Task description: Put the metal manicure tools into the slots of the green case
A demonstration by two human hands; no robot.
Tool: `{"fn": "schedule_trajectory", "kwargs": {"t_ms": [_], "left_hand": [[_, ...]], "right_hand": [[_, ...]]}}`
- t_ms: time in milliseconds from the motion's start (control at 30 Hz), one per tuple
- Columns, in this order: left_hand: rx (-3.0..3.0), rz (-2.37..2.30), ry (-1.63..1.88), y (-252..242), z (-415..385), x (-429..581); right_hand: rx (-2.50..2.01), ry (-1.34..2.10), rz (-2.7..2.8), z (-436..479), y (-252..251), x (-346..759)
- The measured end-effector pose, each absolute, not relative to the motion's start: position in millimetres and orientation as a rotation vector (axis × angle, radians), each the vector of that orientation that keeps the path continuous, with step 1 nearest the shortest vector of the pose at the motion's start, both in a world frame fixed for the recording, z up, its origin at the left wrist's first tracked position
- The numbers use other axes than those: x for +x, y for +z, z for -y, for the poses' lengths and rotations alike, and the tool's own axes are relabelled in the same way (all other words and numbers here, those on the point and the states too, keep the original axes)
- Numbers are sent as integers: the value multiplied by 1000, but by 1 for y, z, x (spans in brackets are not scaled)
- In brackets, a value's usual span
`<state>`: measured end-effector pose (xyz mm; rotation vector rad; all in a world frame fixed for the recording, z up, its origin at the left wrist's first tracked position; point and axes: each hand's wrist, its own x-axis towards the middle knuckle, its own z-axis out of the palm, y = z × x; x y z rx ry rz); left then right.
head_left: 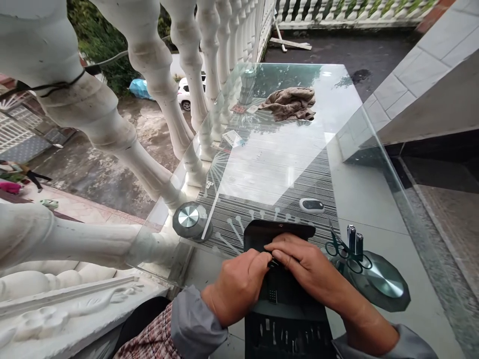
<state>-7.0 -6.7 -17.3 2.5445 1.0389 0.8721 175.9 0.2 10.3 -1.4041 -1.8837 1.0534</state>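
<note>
An unfolded black case (284,299) lies at the table's near edge, its flap raised toward the far side. Several small metal tools (275,331) sit in a row in its lower half. My left hand (239,281) is closed above the case, thumb and forefinger pinched on something small and dark. Fingers bent together, my right hand (307,262) meets it at the same spot and covers most of what is held. To the right of the case are small scissors (354,259) with dark green handles and two nail clippers (355,240), standing close together.
The glass table (377,144) carries a crumpled brown cloth (292,103), a white device with a dark oval face (312,205) and a small printed card (232,138). Round metal-capped supports (189,217) show at the near corners. White balusters (149,55) line the left side.
</note>
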Motion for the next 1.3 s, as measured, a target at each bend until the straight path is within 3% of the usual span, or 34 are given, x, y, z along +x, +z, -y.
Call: {"fn": "schedule_trajectory", "kwargs": {"t_ms": [667, 867, 1067, 1300], "left_hand": [[2697, -922, 916, -19, 9, -6], [2778, -869, 727, -2, 11, -2], [2767, -912, 785, -7, 7, 4], [2716, -969, 790, -10, 6, 5]], "right_hand": [[-1610, 586, 1133, 25, 20, 207], [-1609, 452, 877, 29, 19, 239], [-1790, 438, 920, 36, 8, 273], [-2174, 141, 1273, 23, -12, 286]]}}
